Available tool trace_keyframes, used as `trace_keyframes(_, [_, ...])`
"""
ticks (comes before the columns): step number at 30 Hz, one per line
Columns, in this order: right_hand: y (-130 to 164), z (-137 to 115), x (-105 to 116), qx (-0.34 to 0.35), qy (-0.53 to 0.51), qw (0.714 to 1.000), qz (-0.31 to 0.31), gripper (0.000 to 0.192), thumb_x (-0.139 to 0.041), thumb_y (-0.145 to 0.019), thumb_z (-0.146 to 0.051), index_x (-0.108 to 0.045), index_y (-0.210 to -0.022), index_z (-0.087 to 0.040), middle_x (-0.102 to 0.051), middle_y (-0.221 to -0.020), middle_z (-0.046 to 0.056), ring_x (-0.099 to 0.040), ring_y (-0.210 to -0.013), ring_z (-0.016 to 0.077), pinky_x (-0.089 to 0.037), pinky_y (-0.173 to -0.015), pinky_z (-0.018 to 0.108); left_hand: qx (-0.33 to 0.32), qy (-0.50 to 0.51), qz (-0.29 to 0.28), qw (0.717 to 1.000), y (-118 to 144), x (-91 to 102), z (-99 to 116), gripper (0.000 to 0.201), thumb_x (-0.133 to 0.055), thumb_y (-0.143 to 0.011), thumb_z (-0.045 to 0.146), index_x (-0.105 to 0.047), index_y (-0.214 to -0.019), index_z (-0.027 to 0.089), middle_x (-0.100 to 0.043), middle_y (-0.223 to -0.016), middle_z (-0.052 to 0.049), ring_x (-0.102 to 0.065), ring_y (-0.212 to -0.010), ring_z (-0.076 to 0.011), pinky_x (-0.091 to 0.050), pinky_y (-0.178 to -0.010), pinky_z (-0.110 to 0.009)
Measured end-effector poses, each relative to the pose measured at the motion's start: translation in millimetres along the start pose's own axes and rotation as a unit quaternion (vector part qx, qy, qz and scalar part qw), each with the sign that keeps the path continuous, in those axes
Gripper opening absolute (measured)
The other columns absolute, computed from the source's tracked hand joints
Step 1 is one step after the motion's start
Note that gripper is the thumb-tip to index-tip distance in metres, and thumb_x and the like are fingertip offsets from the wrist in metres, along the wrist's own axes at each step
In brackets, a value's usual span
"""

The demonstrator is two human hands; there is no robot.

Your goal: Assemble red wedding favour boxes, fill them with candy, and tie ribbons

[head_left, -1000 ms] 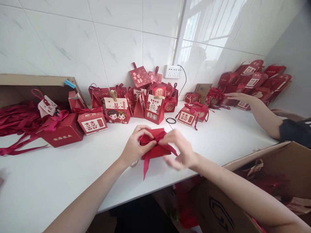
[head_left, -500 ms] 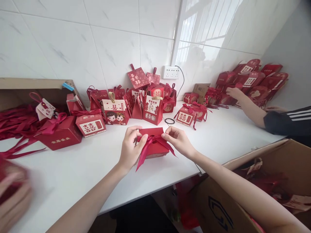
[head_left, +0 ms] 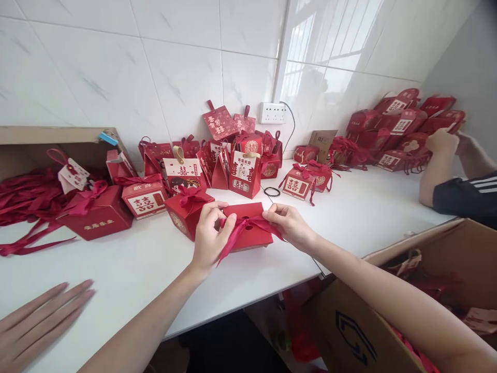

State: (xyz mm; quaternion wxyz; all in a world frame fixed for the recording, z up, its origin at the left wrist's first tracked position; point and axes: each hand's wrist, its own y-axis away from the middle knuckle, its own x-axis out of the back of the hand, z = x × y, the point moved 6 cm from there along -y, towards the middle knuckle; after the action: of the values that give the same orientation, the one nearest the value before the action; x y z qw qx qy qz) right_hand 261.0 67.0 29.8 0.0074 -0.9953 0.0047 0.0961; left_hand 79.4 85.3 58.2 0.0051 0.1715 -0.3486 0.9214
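A flat red gift box (head_left: 251, 234) lies on the white table (head_left: 128, 269) in front of me, with a red ribbon (head_left: 243, 227) crossing its top. My left hand (head_left: 208, 239) pinches the ribbon at the box's left end. My right hand (head_left: 289, 225) pinches the ribbon at the right end. One ribbon tail hangs down over the box's front. Just to the left stands a closed red box with a tied bow (head_left: 187, 209), close to my left hand.
Several finished red boxes (head_left: 240, 166) stand along the tiled wall, more piled at back right (head_left: 396, 132). Loose ribbons (head_left: 27, 199) spill from a carton at left. Another person's hand (head_left: 42, 321) lies flat at lower left; a second person's arm (head_left: 446, 171) reaches at right. An open carton (head_left: 388, 311) sits lower right.
A bow-tied red box now stands left of my box where none was. The hand at lower left has let go and lies flat. My hands pulled the ribbon ends apart.
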Motion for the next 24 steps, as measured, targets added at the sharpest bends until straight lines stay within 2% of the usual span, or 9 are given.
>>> trace_keyframes(4, [0, -4, 6, 0.033, 0.108, 0.994, -0.011, 0.035, -0.070, -0.069, -0.047, -0.051, -0.068, -0.018, -0.055, -0.064, -0.003, -0.054, -0.057, 0.0100, -0.041, -0.055, 0.024, -0.011, 0.010, 0.002, 1.000, 2, 0.3, 0, 0.029, -0.056, -0.081, 0.028, -0.040, -0.058, 0.020, -0.058, -0.098, -0.005, -0.056, -0.096, -0.0185, -0.046, -0.066, -0.027])
trace_keyframes(7, [8, -21, 5, 0.144, 0.214, 0.966, -0.020, 0.045, -0.065, -0.072, -0.053, -0.051, -0.100, -0.022, -0.057, -0.101, 0.006, -0.058, -0.097, 0.0208, -0.049, -0.077, 0.034, -0.019, 0.027, -0.008, 0.999, 3, -0.5, 1, 0.029, -0.056, -0.081, 0.027, -0.040, -0.058, 0.020, -0.058, -0.099, -0.005, -0.058, -0.094, -0.0180, -0.047, -0.064, -0.026])
trace_keyframes(9, [18, -27, -7, 0.204, 0.325, 0.920, -0.075, 0.078, -0.073, -0.062, -0.053, -0.037, -0.125, -0.024, -0.043, -0.128, 0.013, -0.043, -0.123, 0.0292, -0.045, -0.093, 0.045, -0.023, 0.038, -0.014, 0.999, 4, -1.3, 1, 0.028, -0.056, -0.081, 0.027, -0.040, -0.059, 0.020, -0.059, -0.100, -0.006, -0.058, -0.095, -0.0181, -0.048, -0.065, -0.026])
trace_keyframes(11, [29, -25, -20, 0.233, 0.439, 0.858, -0.127, 0.101, -0.079, -0.057, -0.044, -0.022, -0.138, -0.022, -0.032, -0.136, 0.017, -0.038, -0.127, 0.0334, -0.040, -0.099, 0.050, -0.032, 0.050, -0.019, 0.998, 4, -2.2, -1, 0.027, -0.057, -0.081, 0.027, -0.042, -0.060, 0.020, -0.059, -0.102, -0.006, -0.058, -0.098, -0.0184, -0.049, -0.068, -0.027])
trace_keyframes(13, [38, -22, -24, 0.256, 0.506, 0.815, -0.121, 0.106, -0.077, -0.060, -0.033, -0.011, -0.143, -0.020, -0.034, -0.133, 0.019, -0.044, -0.122, 0.0332, -0.043, -0.097, 0.050, -0.050, 0.061, -0.019, 0.997, 4, -1.7, -1, 0.026, -0.058, -0.081, 0.027, -0.044, -0.061, 0.019, -0.059, -0.105, -0.006, -0.058, -0.101, -0.0187, -0.050, -0.072, -0.028])
trace_keyframes(15, [46, -23, -21, 0.286, 0.536, 0.790, -0.077, 0.106, -0.074, -0.064, -0.026, -0.005, -0.144, -0.020, -0.036, -0.131, 0.020, -0.047, -0.120, 0.0329, -0.048, -0.092, 0.048, -0.085, 0.050, -0.012, 0.995, 4, 0.3, 4, 0.024, -0.060, -0.081, 0.028, -0.047, -0.062, 0.019, -0.058, -0.105, -0.007, -0.060, -0.098, -0.0183, -0.051, -0.072, -0.028])
trace_keyframes(17, [57, -26, -15, 0.322, 0.559, 0.764, -0.036, 0.106, -0.072, -0.066, -0.024, -0.001, -0.145, -0.020, -0.034, -0.133, 0.021, -0.044, -0.122, 0.0342, -0.051, -0.089, 0.048, -0.150, 0.014, 0.005, 0.989, 7, 2.7, 22, 0.023, -0.063, -0.080, 0.027, -0.048, -0.064, 0.019, -0.059, -0.096, -0.006, -0.062, -0.089, -0.0166, -0.051, -0.068, -0.027])
trace_keyframes(20, [81, -37, -3, 0.371, 0.586, 0.721, 0.020, 0.100, -0.069, -0.072, -0.025, 0.000, -0.146, -0.021, -0.031, -0.137, 0.022, -0.040, -0.126, 0.0350, -0.052, -0.088, 0.047, -0.261, -0.021, 0.033, 0.965, 21, 1.9, 69, 0.020, -0.067, -0.078, 0.021, -0.049, -0.068, 0.019, -0.061, -0.073, 0.000, -0.060, -0.069, -0.0128, -0.048, -0.064, -0.026])
trace_keyframes(24, [123, -59, 11, 0.431, 0.600, 0.669, 0.085, 0.093, -0.066, -0.077, -0.024, -0.004, -0.146, -0.021, -0.030, -0.139, 0.021, -0.034, -0.131, 0.0344, -0.049, -0.094, 0.050, -0.293, 0.001, 0.036, 0.955, 45, -9.4, 129, 0.022, -0.065, -0.077, 0.013, -0.046, -0.067, 0.019, -0.054, -0.052, 0.007, -0.047, -0.046, -0.0076, -0.045, -0.057, -0.026])
